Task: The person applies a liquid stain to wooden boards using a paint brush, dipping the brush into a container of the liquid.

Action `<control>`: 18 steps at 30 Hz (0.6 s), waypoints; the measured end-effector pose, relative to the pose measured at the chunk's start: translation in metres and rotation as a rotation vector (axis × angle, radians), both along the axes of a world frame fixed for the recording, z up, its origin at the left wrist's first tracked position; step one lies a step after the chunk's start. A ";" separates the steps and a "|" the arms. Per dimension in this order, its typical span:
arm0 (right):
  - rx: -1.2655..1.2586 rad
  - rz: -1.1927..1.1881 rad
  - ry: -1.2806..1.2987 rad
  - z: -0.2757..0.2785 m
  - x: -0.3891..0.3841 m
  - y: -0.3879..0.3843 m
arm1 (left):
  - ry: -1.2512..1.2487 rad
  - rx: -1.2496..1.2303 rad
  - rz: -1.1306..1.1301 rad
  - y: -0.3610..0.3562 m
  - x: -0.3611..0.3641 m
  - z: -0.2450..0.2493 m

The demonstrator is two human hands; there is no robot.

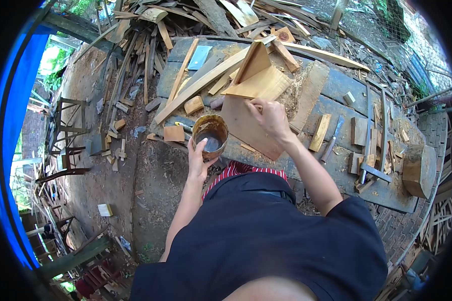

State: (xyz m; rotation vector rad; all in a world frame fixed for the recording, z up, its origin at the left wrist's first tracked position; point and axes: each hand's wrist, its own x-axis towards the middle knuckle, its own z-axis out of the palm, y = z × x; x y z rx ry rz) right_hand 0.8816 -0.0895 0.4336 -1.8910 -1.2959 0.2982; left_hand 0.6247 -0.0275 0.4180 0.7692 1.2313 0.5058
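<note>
My left hand (198,159) grips a round, stained can (224,132) by its rim and side. The can is tilted towards me, its inside is dark, and brownish crust coats its upper wall. My right hand (271,119) is closed, fingers pinched together, beside the lower edge of a wooden piece made of joined boards (268,84). What the fingers hold, if anything, is too small to make out. Under that hand a flat board (241,125) lies on the workbench (306,168).
A chisel (331,145), wood blocks (320,133) and a long metal clamp (369,130) lie to the right. A thick block (419,170) stands at the bench's right end. Long strips (201,88) cross the left side, with scrap wood (150,50) piled beyond.
</note>
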 end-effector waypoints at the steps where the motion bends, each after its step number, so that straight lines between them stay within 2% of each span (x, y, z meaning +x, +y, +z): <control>1: -0.001 0.004 -0.001 0.015 -0.011 -0.003 | 0.013 0.008 -0.009 0.001 -0.002 -0.004; 3: 0.160 0.020 0.208 0.034 -0.031 -0.005 | 0.063 0.048 -0.015 0.001 -0.001 -0.004; 4: 0.158 0.019 0.209 0.035 -0.043 -0.005 | 0.113 0.087 -0.028 0.000 0.000 -0.003; 6: 0.229 0.247 0.255 0.035 -0.059 -0.006 | 0.128 0.092 -0.065 -0.003 0.006 0.008; 8: 0.092 0.402 0.178 0.010 -0.070 -0.002 | 0.142 0.099 -0.105 -0.005 0.012 0.010; 10: 0.060 0.399 0.143 -0.004 -0.075 0.002 | 0.140 0.231 -0.246 -0.003 0.011 -0.004; 11: 0.038 0.381 0.095 -0.005 -0.075 0.004 | 0.112 0.318 -0.246 -0.002 0.008 -0.020; 13: 0.017 0.372 0.052 0.004 -0.075 0.005 | 0.122 0.242 -0.168 -0.007 0.011 0.000; 15: 0.091 0.272 0.341 0.029 -0.060 0.001 | 0.108 0.155 -0.065 -0.007 0.010 0.005; 17: 0.091 0.146 0.352 0.045 -0.029 0.002 | 0.148 0.152 -0.042 -0.004 0.002 0.003; 18: 0.105 0.031 0.280 0.043 -0.010 0.002 | 0.190 0.151 -0.032 -0.003 -0.002 0.003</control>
